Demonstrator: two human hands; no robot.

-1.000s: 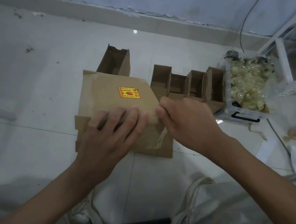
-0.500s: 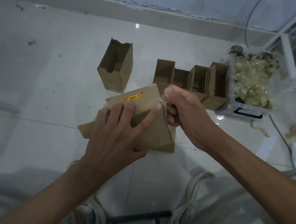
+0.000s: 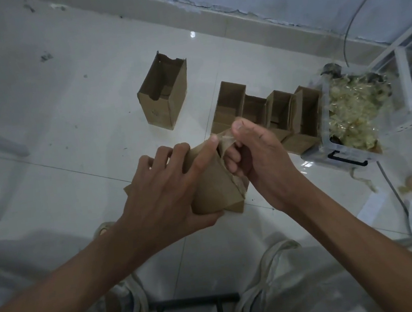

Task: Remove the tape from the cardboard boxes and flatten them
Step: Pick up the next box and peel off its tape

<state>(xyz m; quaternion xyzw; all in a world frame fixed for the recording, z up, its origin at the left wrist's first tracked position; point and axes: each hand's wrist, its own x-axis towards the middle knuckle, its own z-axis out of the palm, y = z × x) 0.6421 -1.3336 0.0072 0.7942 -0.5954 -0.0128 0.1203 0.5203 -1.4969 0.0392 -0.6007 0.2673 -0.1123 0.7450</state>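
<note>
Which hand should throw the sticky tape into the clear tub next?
Probably the right hand. It already pinches the peeled tape, and the clear tub full of old tape sits on its side. The left hand is busy gripping the box.
</note>
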